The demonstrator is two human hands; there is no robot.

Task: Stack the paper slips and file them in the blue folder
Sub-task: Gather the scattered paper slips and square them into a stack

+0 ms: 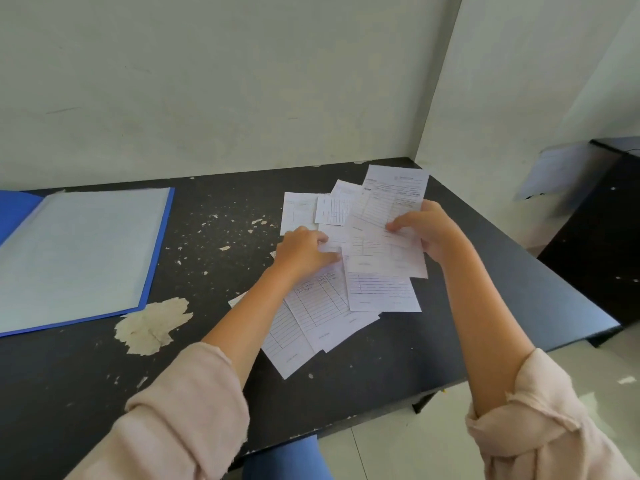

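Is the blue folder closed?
No, the blue folder lies open on the table, showing a pale sheet inside.

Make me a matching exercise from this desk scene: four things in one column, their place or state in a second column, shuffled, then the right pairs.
Things:
1. blue folder
2. paper slips
3. left hand
4. right hand

Places or states:
A. fingers pinching the slip on top of the pile
B. scattered and overlapping, not yet stacked
C. lying open at the left of the table
D. pressing on the left part of the pile

Pairs: 1-C, 2-B, 3-D, 4-A
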